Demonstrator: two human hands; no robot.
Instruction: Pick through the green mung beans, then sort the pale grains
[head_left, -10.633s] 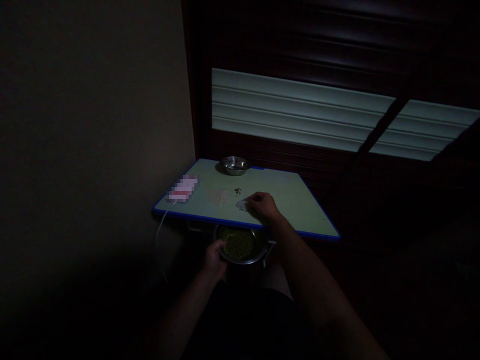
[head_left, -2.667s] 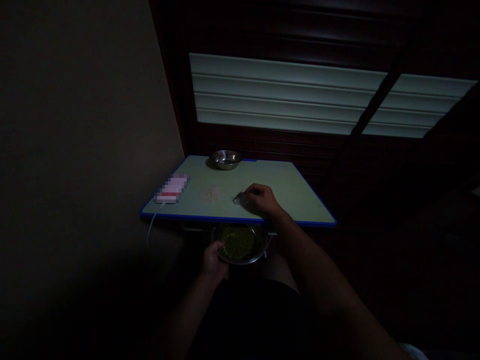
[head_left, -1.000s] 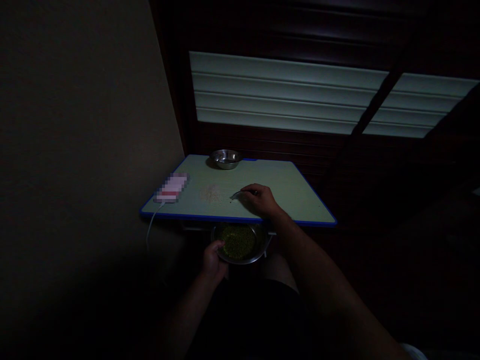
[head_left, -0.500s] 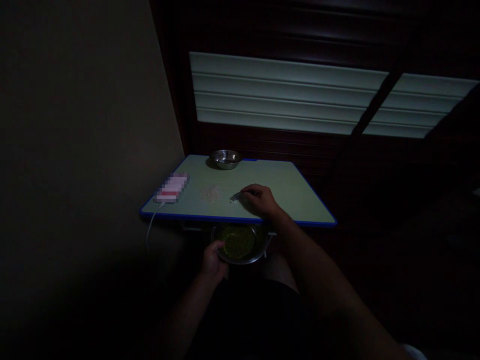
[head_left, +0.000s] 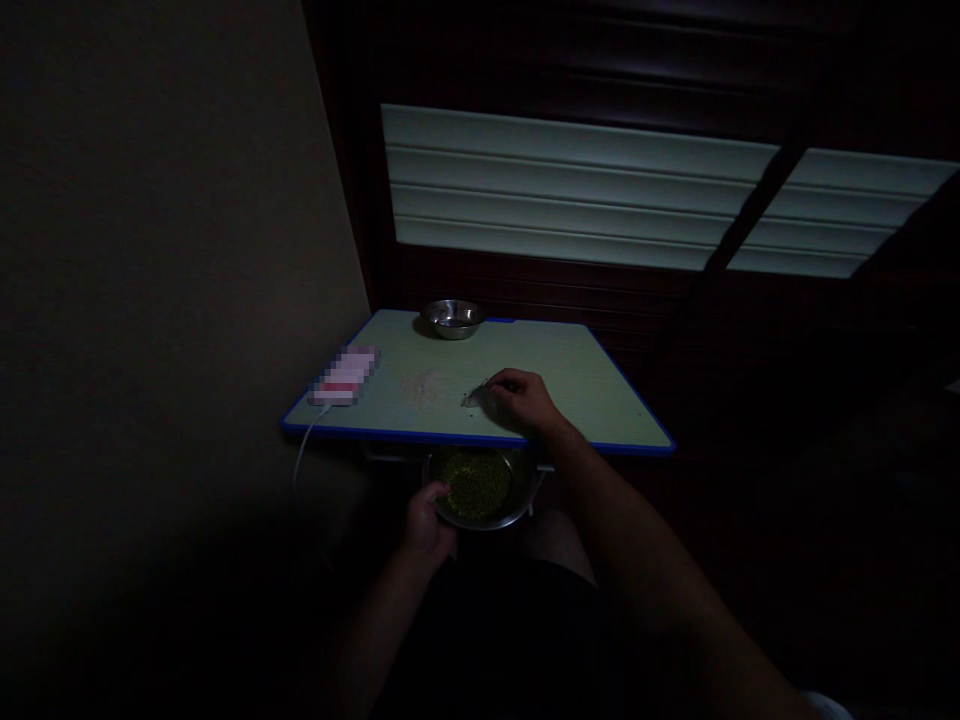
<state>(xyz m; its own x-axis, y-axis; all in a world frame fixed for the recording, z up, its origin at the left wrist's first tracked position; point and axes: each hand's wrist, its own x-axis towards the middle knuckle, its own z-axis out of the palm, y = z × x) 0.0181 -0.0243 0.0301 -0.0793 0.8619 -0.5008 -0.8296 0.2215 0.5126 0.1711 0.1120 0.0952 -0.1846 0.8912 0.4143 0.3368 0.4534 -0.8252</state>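
Note:
My left hand (head_left: 430, 522) grips the left rim of a steel bowl (head_left: 517, 514), thumb over the edge. The bowl is below the table's front edge, which hides its far side. Small green beans (head_left: 476, 482), like mung beans, lie in it. Above the tabletop, my right hand (head_left: 525, 402) is closed around the handle of a metal spoon (head_left: 474, 397). The spoon's bowl end points left, close to the table surface. A few small dark specks (head_left: 471, 414) lie beside the spoon. To its left is a thin patch of pale grains or crumbs (head_left: 424, 388).
The pale green table (head_left: 577, 360) has a blue edge. At its back stands a smaller steel bowl (head_left: 453, 320). A blurred-out phone-like object (head_left: 345, 376) with a white cable (head_left: 300, 455) lies at the left. A wall and dark wood panelling enclose the table.
The spoon has tipped slightly in my right hand, and more dark specks show on the table by it. My left hand and the bowl of beans have stayed put.

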